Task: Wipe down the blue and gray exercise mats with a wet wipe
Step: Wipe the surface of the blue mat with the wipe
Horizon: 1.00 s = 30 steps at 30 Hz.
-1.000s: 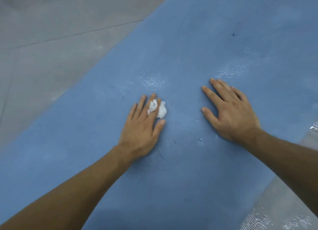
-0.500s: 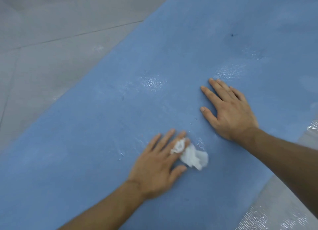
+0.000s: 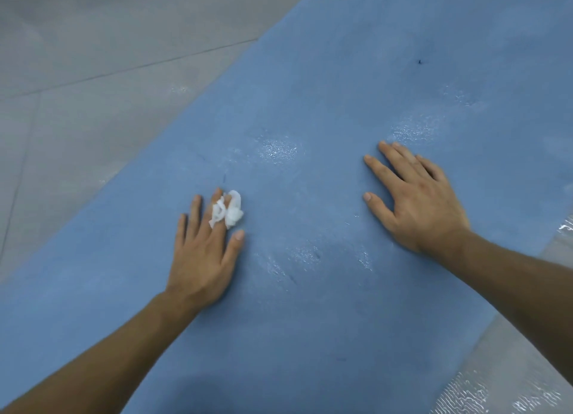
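Fingers (image 3: 193, 215) of left hand (image 3: 201, 258) lie straight, pressing wipe (image 3: 231, 212) onto blue mat (image 3: 341, 72) running diagonally.

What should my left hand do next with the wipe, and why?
Probably pull the wipe back toward you along the left strip of the mat. The left hand presses it there; that strip looks matte, while wet patches glisten ahead and rightward. The right hand lies flat on it.

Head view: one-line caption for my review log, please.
On the blue mat, the left hand presses a crumpled wet wipe down; the right hand rests flat nearby.
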{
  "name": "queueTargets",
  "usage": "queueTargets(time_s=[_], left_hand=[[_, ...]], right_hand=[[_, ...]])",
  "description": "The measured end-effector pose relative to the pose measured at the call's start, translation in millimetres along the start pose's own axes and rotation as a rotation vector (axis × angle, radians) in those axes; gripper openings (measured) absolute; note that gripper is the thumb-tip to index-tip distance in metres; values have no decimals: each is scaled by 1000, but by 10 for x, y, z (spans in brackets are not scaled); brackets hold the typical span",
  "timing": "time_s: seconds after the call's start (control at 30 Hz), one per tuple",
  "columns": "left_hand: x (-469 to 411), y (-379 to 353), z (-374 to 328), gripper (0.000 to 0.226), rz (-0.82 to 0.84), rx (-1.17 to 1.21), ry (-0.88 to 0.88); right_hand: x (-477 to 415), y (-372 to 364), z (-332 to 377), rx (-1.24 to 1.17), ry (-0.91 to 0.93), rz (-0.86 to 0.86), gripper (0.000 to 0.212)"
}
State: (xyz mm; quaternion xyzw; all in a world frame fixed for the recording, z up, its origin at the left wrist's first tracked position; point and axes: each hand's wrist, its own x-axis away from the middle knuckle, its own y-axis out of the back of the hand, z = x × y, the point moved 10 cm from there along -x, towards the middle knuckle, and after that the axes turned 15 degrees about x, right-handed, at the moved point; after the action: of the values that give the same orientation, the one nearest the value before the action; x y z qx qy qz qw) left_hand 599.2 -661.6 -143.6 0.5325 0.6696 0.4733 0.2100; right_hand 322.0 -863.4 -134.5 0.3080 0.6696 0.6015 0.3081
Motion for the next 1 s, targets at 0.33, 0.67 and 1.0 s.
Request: queueTargets(time_s=[0.33, 0.67, 1.0], left_hand=[[1057, -983, -1369, 72, 278, -160, -425], [8, -97, -170, 77, 19, -16, 80], [75, -263, -469, 69, 101, -21, -124]], right_hand=[[2, 6, -3, -4, -3, -5, 66], [13, 32, -8, -41, -2, -32, 65], [10, 70, -2, -44, -11, -36, 64]])
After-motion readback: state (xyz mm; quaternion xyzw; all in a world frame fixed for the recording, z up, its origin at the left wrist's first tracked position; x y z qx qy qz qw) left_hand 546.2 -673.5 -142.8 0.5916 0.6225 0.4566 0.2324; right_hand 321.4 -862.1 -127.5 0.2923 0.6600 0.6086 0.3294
